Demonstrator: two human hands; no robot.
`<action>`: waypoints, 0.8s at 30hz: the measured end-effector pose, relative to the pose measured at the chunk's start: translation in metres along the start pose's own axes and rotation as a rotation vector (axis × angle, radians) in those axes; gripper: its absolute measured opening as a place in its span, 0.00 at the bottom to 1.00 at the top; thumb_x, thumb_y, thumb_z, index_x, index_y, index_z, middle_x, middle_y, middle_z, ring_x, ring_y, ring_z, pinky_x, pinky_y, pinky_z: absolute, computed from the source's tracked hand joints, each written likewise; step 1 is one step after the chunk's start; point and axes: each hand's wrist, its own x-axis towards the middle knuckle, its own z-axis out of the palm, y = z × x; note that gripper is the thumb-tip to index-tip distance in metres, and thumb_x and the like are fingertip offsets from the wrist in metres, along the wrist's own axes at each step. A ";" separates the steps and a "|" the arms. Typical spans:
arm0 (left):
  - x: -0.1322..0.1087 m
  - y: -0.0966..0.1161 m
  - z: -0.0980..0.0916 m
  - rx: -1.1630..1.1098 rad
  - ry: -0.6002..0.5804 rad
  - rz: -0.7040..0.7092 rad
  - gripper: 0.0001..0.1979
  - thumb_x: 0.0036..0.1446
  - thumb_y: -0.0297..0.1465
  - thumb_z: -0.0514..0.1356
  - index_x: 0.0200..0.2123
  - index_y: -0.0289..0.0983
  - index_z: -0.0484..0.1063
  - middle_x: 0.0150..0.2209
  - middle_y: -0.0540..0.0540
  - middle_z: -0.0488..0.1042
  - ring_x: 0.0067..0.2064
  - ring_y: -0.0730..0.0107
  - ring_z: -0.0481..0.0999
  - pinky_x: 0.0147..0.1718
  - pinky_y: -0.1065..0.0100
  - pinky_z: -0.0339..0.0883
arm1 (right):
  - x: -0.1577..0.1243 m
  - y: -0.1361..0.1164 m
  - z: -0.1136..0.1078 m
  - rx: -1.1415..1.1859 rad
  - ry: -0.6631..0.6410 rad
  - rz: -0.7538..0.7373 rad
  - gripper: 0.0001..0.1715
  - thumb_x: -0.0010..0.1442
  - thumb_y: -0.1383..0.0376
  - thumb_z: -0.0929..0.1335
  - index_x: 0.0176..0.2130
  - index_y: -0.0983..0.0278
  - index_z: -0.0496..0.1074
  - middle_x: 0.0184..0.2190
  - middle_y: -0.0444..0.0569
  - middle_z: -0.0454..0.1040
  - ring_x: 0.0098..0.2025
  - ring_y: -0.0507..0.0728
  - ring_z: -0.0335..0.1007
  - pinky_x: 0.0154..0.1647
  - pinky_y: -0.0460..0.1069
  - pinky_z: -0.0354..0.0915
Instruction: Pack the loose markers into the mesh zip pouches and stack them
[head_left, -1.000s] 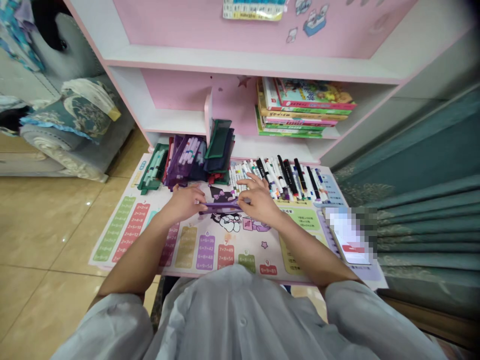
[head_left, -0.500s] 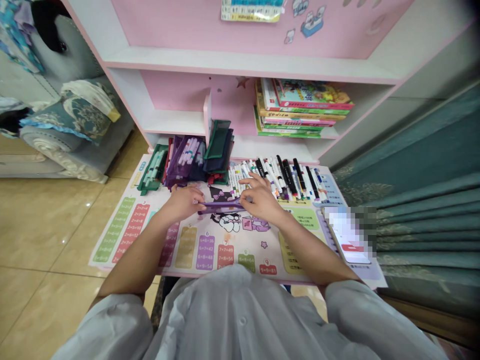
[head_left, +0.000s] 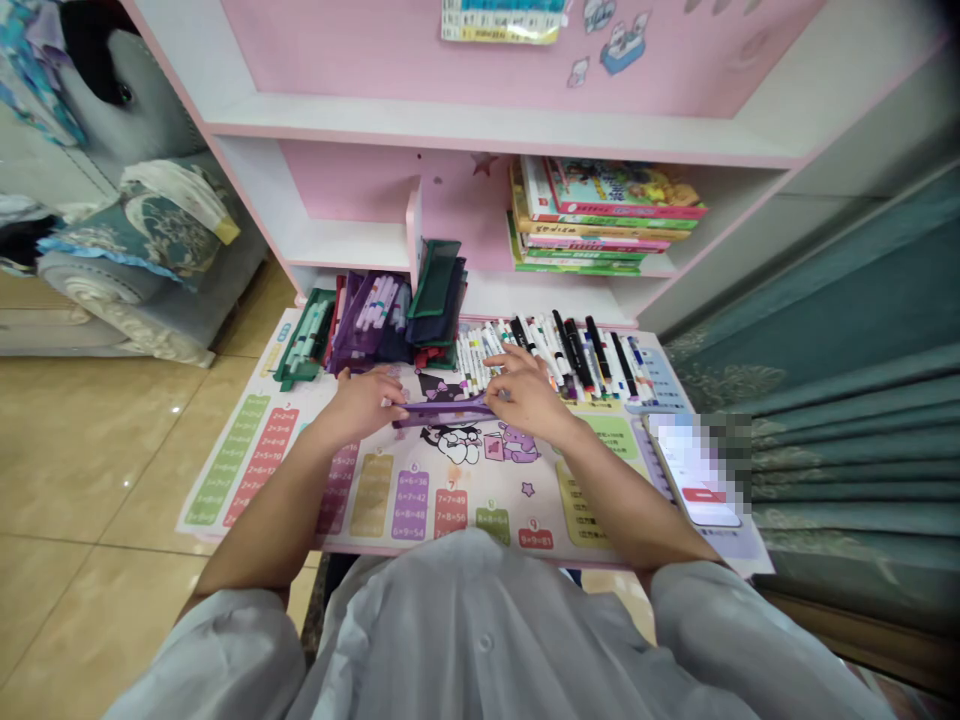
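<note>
A flat purple pencil pouch (head_left: 442, 408) is stretched sideways just above the printed desk mat (head_left: 469, 500). At its left end, my left hand (head_left: 365, 402) pinches the pouch between thumb and fingers. My right hand (head_left: 529, 398) grips the other end with thumb and forefinger, its remaining fingers spread toward the markers. Just beyond that hand lies a row of white and black markers (head_left: 577, 355). Behind my left hand, a purple mesh pouch (head_left: 358, 325) holds several markers, with a green pouch (head_left: 306, 345) of markers to its left.
Dark green and navy pouches (head_left: 436, 290) are piled against the shelf divider (head_left: 415, 230). A stack of books (head_left: 600, 215) lies on the shelf at the right. A phone (head_left: 694, 470) rests on the desk's right side, near a teal curtain (head_left: 862, 380).
My right hand has shifted slightly to the right, drawing the purple pouch's right end with it. My left hand is almost unmoved.
</note>
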 end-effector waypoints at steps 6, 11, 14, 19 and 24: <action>0.000 -0.002 0.000 -0.002 0.010 0.025 0.06 0.53 0.33 0.62 0.27 0.44 0.80 0.49 0.49 0.80 0.64 0.51 0.64 0.63 0.44 0.50 | 0.001 0.002 -0.001 -0.019 -0.006 0.006 0.11 0.54 0.68 0.67 0.22 0.62 0.74 0.55 0.51 0.72 0.68 0.72 0.48 0.61 0.78 0.43; 0.001 -0.007 0.001 -0.010 0.028 0.055 0.07 0.53 0.35 0.62 0.27 0.45 0.80 0.46 0.50 0.81 0.62 0.54 0.68 0.62 0.52 0.55 | 0.001 0.004 -0.003 -0.008 -0.009 0.021 0.10 0.53 0.68 0.67 0.21 0.62 0.73 0.55 0.51 0.71 0.68 0.71 0.48 0.62 0.78 0.41; 0.002 -0.009 0.002 -0.024 0.034 0.072 0.07 0.53 0.36 0.62 0.27 0.45 0.80 0.44 0.50 0.81 0.60 0.55 0.69 0.61 0.54 0.58 | 0.001 0.004 -0.004 -0.007 -0.022 0.024 0.10 0.53 0.68 0.67 0.21 0.62 0.73 0.55 0.51 0.71 0.68 0.71 0.48 0.62 0.78 0.40; 0.002 -0.012 0.002 -0.024 0.042 0.073 0.07 0.53 0.37 0.62 0.28 0.46 0.81 0.44 0.50 0.81 0.62 0.55 0.67 0.62 0.54 0.58 | 0.002 0.006 -0.004 -0.032 -0.015 0.032 0.10 0.53 0.68 0.67 0.21 0.62 0.73 0.55 0.51 0.72 0.68 0.70 0.49 0.62 0.77 0.42; 0.000 -0.008 -0.001 0.007 0.026 0.022 0.06 0.53 0.35 0.62 0.28 0.45 0.80 0.46 0.49 0.81 0.64 0.53 0.65 0.63 0.50 0.53 | 0.002 0.009 -0.005 -0.052 0.000 0.036 0.10 0.53 0.68 0.67 0.21 0.62 0.73 0.55 0.50 0.72 0.67 0.70 0.50 0.62 0.76 0.42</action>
